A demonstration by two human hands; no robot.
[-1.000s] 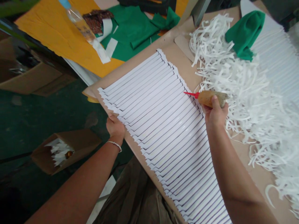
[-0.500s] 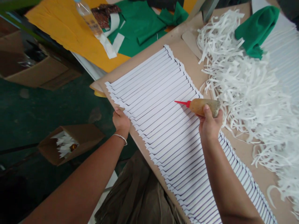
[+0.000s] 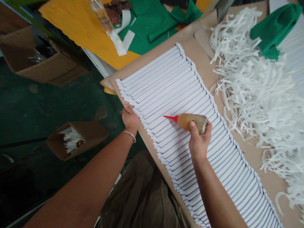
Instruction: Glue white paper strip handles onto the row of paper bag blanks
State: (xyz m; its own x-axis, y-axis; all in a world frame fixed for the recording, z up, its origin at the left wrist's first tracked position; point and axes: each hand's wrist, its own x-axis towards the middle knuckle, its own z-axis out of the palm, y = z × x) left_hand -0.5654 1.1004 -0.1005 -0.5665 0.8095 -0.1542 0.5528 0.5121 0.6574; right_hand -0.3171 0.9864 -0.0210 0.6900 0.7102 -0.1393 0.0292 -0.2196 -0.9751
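My right hand (image 3: 199, 136) is closed round a squeeze glue bottle (image 3: 190, 122), yellowish with a red pointed nozzle. The bottle lies tilted nearly level over a long row of overlapping white paper strips (image 3: 161, 85), nozzle pointing left. Whether the tip touches the paper I cannot tell. The strips overlap like shingles, with dark lines between them, on a brown-covered table (image 3: 147, 134). At the table's left edge is my left hand (image 3: 130, 118), closed over the edge beside the strip ends, its fingers partly hidden.
A heap of shredded white strips (image 3: 254, 95) lies to the right, with a green cloth (image 3: 275, 31) on top. Yellow sheet material (image 3: 71, 28), green fabric (image 3: 161, 25) and a clear bottle (image 3: 102, 15) are at the back. Cardboard boxes (image 3: 92, 134) stand on the floor at left.
My right hand has moved left and toward me with the glue bottle across the strips. My left hand stays at the table edge. The whole view has shifted slightly.
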